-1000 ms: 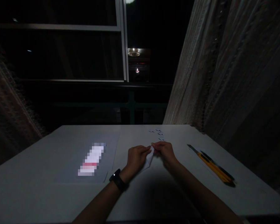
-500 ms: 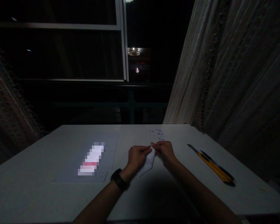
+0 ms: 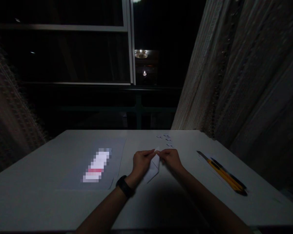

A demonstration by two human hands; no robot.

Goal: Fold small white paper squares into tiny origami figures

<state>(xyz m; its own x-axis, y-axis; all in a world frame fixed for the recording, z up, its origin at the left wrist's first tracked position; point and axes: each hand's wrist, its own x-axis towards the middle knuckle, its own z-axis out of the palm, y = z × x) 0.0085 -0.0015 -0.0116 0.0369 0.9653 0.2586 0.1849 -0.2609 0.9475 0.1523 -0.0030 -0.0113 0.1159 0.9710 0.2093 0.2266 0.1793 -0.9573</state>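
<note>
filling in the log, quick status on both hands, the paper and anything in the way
Left fingers and right fingers pinching near the paper's tip. Folded paper creased, point up. Yellow cutter off right, apart from hands.

On the white table (image 3: 39, 201), the folded paper (image 3: 155, 165) is plain white; the cutter (image 3: 223, 175) near the table's right edge is yellow and black. Towards the table's left edge, a blurred-out rectangle (image 3: 97, 162) is whitish with a pinkish-red band across it.

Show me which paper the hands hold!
The folded white paper, pinched by the left hand and right hand; the big left-side sheet lies unheld on the table.
</note>
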